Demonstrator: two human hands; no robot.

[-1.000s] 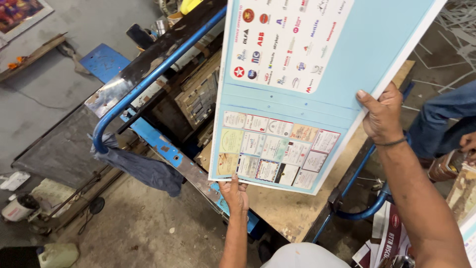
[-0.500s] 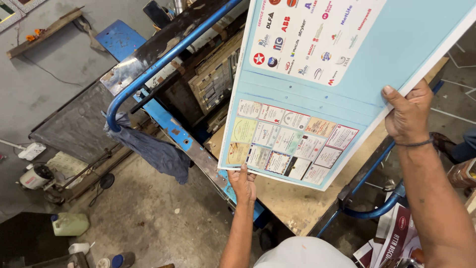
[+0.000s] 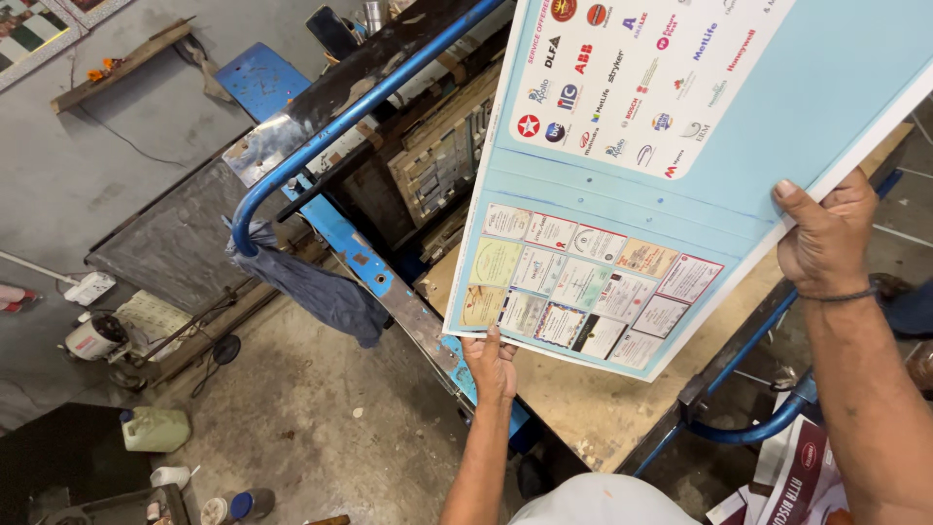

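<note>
Both arms were stretched forward. The left hand (image 3: 491, 362) gripped with its fingers curled under and thumb up; the right hand (image 3: 826, 238), a band on its wrist, clamped higher.

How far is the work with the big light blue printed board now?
Already done: the light blue printed board is lifted, tilted above the wooden table top. In hand: the left hand grips its lower edge, the right hand its right edge. Left: it is not yet laid flat anywhere; it hangs beside the blue tubular frame with a dark cloth.
</note>
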